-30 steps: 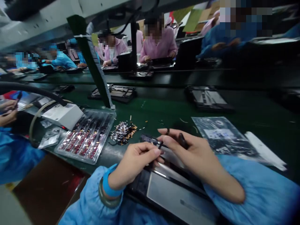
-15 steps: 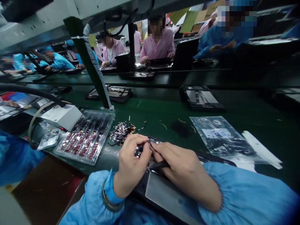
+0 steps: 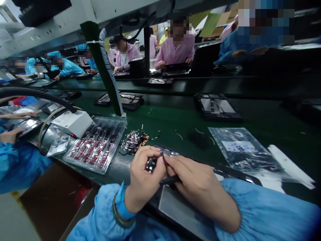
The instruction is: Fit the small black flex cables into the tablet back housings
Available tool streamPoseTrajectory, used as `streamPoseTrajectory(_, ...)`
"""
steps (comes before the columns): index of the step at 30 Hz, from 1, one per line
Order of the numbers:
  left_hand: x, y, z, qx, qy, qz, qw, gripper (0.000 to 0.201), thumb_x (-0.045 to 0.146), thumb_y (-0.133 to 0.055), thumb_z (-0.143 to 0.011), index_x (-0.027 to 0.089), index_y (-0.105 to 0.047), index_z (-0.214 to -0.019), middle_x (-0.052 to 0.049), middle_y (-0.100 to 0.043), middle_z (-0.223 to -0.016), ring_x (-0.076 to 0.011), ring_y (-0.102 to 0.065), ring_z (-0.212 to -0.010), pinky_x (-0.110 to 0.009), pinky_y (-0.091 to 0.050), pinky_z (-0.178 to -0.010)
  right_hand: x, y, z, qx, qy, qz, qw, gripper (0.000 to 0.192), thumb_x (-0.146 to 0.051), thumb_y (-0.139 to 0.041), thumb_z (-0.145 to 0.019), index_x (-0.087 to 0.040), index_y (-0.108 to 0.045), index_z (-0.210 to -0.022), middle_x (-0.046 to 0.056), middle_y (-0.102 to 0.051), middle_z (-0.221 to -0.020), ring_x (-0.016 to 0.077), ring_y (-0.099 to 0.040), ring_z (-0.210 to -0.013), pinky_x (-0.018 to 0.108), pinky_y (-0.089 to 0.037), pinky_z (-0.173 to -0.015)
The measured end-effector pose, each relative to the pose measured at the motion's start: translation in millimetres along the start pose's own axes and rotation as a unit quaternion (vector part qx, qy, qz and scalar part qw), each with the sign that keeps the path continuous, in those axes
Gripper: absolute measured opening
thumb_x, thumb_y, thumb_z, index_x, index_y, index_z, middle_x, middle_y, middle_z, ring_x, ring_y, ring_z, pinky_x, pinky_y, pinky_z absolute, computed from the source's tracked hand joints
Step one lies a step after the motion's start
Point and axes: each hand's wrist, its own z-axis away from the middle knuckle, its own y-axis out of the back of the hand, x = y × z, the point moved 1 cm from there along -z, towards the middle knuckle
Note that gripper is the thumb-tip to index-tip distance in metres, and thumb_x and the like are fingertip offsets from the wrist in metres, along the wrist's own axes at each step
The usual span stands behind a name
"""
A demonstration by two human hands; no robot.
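Dim, uneven light; brightest upper L, R side near-black. Soft sheen on green bench and grey panel; glints on clear tray. Bkgd. soft, some areas pixelated; R sleeve stretched twd. wide-angle edge.

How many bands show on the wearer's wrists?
2, on the left wrist: a flat blue band and, against the blue sleeve, a round green bangle. Sleeves may hide others.

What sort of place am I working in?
Most likely an electronics assembly line: flat devices sit along a green bench, a clear tray holds small parts, and workers line the far side.
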Motion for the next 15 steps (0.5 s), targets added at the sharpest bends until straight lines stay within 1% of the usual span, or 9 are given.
streamPoseTrajectory(5,1,-1.7,-4,0.004,0.014,0.006,1.0,0.008,0.012,-0.056,-0.081,0.018,-0.06,-0.079,-0.005,-0.063,-0.083,-0.0148,-0.062,-0.083,-0.028,-0.054,-0.075,-1,-4,0,-0.011,-0.017,-0.024,0.999,0.028,-0.004,-0.04,-0.087,-0.007,-0.063,-0.102,0.01,-0.068,-0.078,0.0166,-0.065,-0.068,0.026,-0.054,-0.059)
streamPoseTrajectory(7,1,-1.2,-7,-0.004,0.038,0.022,0.999,0.009,0.012,-0.056,-0.08,0.018,-0.06,-0.075,-0.004,-0.063,-0.08,-0.014,-0.062,-0.079,-0.026,-0.054,-0.072,1,-2,-3,-0.024,-0.055,-0.082,0.995,0.025,-0.007,-0.043,-0.088,-0.011,-0.065,-0.101,0.008,-0.07,-0.081,0.0162,-0.067,-0.069,0.026,-0.055,-0.061)
streamPoseTrajectory(9,-2,6.5,-9,-0.028,0.077,0.046,0.996,0.008,0.014,-0.056,-0.078,0.017,-0.061,-0.072,-0.004,-0.063,-0.078,-0.0139,-0.064,-0.075,-0.025,-0.054,-0.068,9,4,-6,-0.052,-0.118,-0.163,0.978,0.021,-0.013,-0.046,-0.091,-0.015,-0.067,-0.094,0.004,-0.071,-0.077,0.0149,-0.068,-0.066,0.023,-0.056,-0.058)
streamPoseTrajectory(10,-6,15.4,-10,-0.035,0.102,0.05,0.993,0.007,0.017,-0.057,-0.078,0.017,-0.061,-0.071,-0.004,-0.063,-0.078,-0.0141,-0.064,-0.073,-0.025,-0.054,-0.067,15,9,-7,-0.064,-0.153,-0.198,0.966,0.02,-0.016,-0.048,-0.092,-0.017,-0.068,-0.089,0.002,-0.071,-0.073,0.0143,-0.068,-0.062,0.021,-0.056,-0.054)
streamPoseTrajectory(11,-11,28.6,-11,-0.029,0.13,0.038,0.99,0.007,0.021,-0.058,-0.078,0.017,-0.061,-0.072,-0.004,-0.064,-0.079,-0.0146,-0.065,-0.071,-0.026,-0.054,-0.067,22,16,-6,-0.071,-0.186,-0.222,0.955,0.019,-0.02,-0.05,-0.092,-0.018,-0.068,-0.085,0.001,-0.071,-0.069,0.014,-0.068,-0.058,0.02,-0.055,-0.049)
streamPoseTrajectory(12,-19,46.4,-11,-0.008,0.162,0.007,0.987,0.009,0.025,-0.059,-0.077,0.017,-0.061,-0.073,-0.004,-0.065,-0.081,-0.0154,-0.066,-0.071,-0.028,-0.055,-0.068,31,23,-4,-0.074,-0.214,-0.231,0.946,0.018,-0.023,-0.053,-0.092,-0.019,-0.067,-0.083,0.0,-0.071,-0.066,0.0141,-0.068,-0.055,0.019,-0.053,-0.045)
streamPoseTrajectory(13,-28,68.6,-10,0.035,0.199,-0.049,0.978,0.013,0.03,-0.061,-0.076,0.018,-0.061,-0.074,-0.003,-0.066,-0.082,-0.0163,-0.066,-0.072,-0.029,-0.054,-0.07,40,30,-1,-0.068,-0.235,-0.226,0.943,0.017,-0.027,-0.054,-0.091,-0.02,-0.067,-0.083,0.0,-0.071,-0.064,0.0144,-0.067,-0.052,0.018,-0.052,-0.041)
streamPoseTrajectory(14,-37,94.4,-8,0.107,0.24,-0.137,0.955,0.016,0.034,-0.061,-0.077,0.019,-0.062,-0.08,-0.003,-0.067,-0.083,-0.0175,-0.066,-0.077,-0.03,-0.054,-0.074,49,37,5,-0.057,-0.251,-0.207,0.944,0.017,-0.031,-0.055,-0.091,-0.021,-0.067,-0.084,0.0,-0.071,-0.065,0.0148,-0.067,-0.051,0.018,-0.051,-0.039)
streamPoseTrajectory(15,-47,121.9,-5,0.175,0.284,-0.236,0.913,0.018,0.037,-0.058,-0.078,0.021,-0.062,-0.084,0.0,-0.067,-0.082,-0.0185,-0.066,-0.082,-0.031,-0.053,-0.078,58,44,12,-0.044,-0.259,-0.18,0.948,0.016,-0.034,-0.057,-0.09,-0.022,-0.067,-0.086,0.001,-0.071,-0.065,0.015,-0.067,-0.051,0.017,-0.05,-0.038)
